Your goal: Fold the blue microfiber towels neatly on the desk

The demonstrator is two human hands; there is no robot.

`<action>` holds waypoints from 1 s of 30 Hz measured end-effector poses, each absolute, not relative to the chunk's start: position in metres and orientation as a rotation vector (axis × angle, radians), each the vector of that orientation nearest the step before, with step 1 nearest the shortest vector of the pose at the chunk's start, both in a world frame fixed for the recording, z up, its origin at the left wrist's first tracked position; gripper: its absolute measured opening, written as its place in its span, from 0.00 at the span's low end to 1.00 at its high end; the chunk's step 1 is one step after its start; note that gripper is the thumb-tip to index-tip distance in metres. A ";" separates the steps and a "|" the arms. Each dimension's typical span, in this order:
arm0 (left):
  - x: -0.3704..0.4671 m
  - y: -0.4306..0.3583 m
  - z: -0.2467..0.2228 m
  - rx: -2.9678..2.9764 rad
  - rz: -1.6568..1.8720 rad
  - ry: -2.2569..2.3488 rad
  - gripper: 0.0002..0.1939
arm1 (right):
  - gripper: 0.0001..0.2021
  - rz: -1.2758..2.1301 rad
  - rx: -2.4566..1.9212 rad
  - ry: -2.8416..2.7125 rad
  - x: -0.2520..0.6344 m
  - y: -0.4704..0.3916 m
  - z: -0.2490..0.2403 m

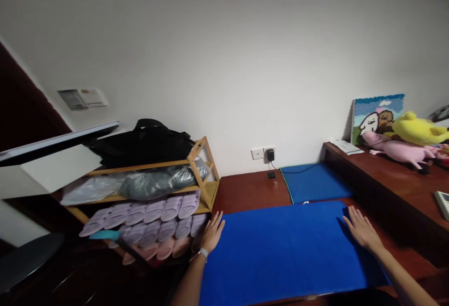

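Observation:
A bright blue cloth lies spread on the reddish-brown wooden desk. At its left edge is my left hand, fingers stretched out and palm down, with a light band around the wrist. My right hand is open at the right edge of the cloth, fingers spread and pointing away from me. Neither hand grips anything. Whether the palms press on the cloth or just rest beside it, I cannot tell. Behind it lies a second blue cloth with a green edge and a small white tag.
On the left, a wooden rack holds lilac slippers, plastic-wrapped items and a black bag. A raised ledge on the right carries plush toys and a dog picture. A black adapter is plugged into the wall.

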State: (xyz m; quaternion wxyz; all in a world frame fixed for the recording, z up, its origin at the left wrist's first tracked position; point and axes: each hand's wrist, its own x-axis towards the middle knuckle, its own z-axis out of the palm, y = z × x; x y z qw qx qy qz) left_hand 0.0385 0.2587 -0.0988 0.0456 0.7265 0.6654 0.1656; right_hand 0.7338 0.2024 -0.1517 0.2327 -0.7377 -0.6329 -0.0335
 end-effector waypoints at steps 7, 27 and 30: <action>0.053 0.200 -0.092 2.324 0.559 1.994 0.29 | 0.36 0.037 -1.808 -1.973 0.525 0.171 -0.105; 0.071 0.137 -0.103 2.332 0.355 2.008 0.31 | 0.41 0.227 -1.942 -2.142 0.496 0.169 -0.122; 0.070 0.139 -0.103 2.341 0.356 2.006 0.30 | 0.40 0.119 -2.095 -1.984 0.606 0.168 -0.141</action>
